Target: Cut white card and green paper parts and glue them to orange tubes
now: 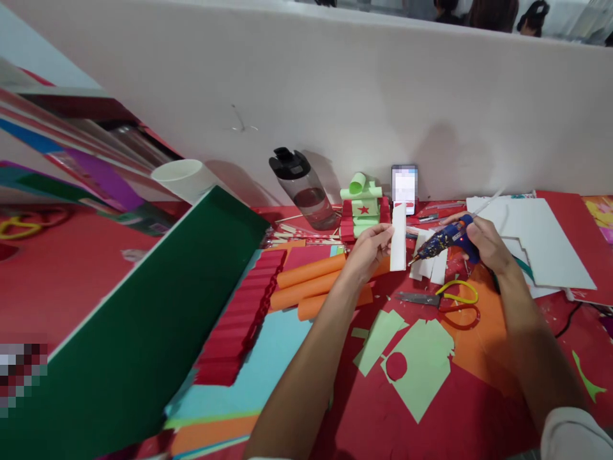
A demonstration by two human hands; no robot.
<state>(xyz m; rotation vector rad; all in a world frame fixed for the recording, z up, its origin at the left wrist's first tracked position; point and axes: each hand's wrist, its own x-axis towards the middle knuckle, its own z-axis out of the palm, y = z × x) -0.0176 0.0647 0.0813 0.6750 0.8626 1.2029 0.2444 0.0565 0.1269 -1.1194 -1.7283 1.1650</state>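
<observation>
My left hand [371,250] pinches a narrow white strip [398,239] of card or foam board, held upright. In my right hand [488,241] is a dark blue hot glue gun [443,239] with a pale glue stick poking out of its back. Its nozzle points left, close to the strip's lower right edge; I cannot tell whether they touch. More white strips [437,267] lie beneath the glue gun. Just below, scissors [440,299] with yellow and red handles rest on the red table. Several orange paper rolls [311,287] lie partly behind my left hand.
Behind the hands stand a phone [405,188], a green and red paper model [364,207] and a water bottle [306,191]. Green paper scraps [419,364] lie in front. A dark green board [143,332] rises at left beside folded red paper [242,319]. White boards [550,243] lie right.
</observation>
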